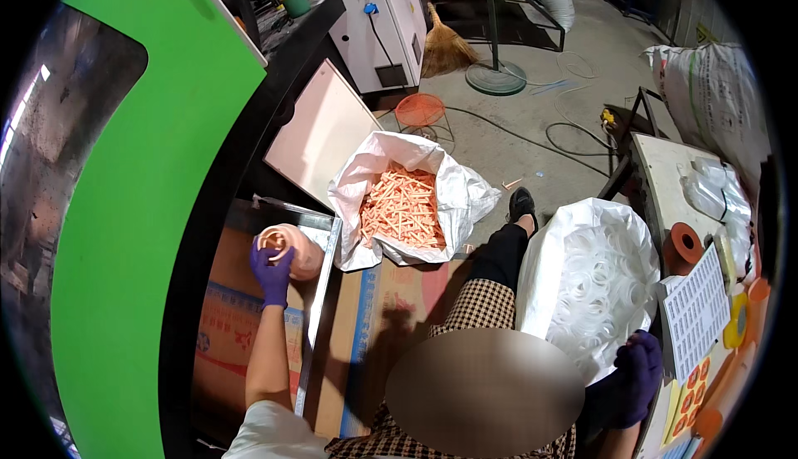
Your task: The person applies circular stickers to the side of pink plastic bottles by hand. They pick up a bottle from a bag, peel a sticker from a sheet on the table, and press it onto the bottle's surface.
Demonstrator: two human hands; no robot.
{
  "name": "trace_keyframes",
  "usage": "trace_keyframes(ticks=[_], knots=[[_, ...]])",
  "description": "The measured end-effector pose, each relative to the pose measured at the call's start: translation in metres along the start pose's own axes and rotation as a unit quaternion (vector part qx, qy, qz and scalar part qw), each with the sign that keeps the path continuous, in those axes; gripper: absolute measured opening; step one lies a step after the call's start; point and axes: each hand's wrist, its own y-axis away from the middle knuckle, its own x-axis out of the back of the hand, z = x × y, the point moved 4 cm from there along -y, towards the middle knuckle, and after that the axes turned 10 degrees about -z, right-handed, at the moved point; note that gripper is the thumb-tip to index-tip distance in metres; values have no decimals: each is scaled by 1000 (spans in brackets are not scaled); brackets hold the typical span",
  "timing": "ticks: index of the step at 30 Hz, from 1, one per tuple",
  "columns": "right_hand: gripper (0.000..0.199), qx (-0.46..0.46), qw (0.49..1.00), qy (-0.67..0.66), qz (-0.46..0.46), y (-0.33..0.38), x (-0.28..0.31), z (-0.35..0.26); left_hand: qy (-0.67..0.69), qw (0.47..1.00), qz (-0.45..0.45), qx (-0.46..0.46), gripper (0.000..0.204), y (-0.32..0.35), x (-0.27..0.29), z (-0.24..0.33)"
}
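Observation:
My left hand [272, 271], in a purple glove, grips the rim of a peach plastic tub-like piece [305, 254] with an opening at its end. It is over a metal-edged tray [321, 293] lined with printed cardboard. My right hand [638, 374], also gloved in purple, is at the right beside a white sack of clear plastic rings [595, 272]. Its fingers are curled, and whatever they may hold is hidden. In front of me stands an open white sack [471, 199] filled with small peach plastic sticks [401, 209].
A green machine panel [125, 209] rises along the left. To the right, a side table [652, 164] carries a brown tape roll [683, 247], a printed sheet [700, 313] and clear bags. A red stool [420, 111], a broom [446, 46] and cables lie farther off.

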Motion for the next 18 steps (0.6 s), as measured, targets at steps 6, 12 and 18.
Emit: trace_keyframes(ticks=[6, 12, 18], knots=[[46, 313, 825, 433, -185, 9, -128, -30, 72, 948, -295, -95, 53, -15, -17, 302], [49, 350, 733, 498, -303, 1, -228, 6, 71, 945, -254, -193, 67, 59, -47, 374], [37, 270, 735, 538, -312, -24, -203, 82, 144, 932, -201, -263, 69, 76, -72, 416]])
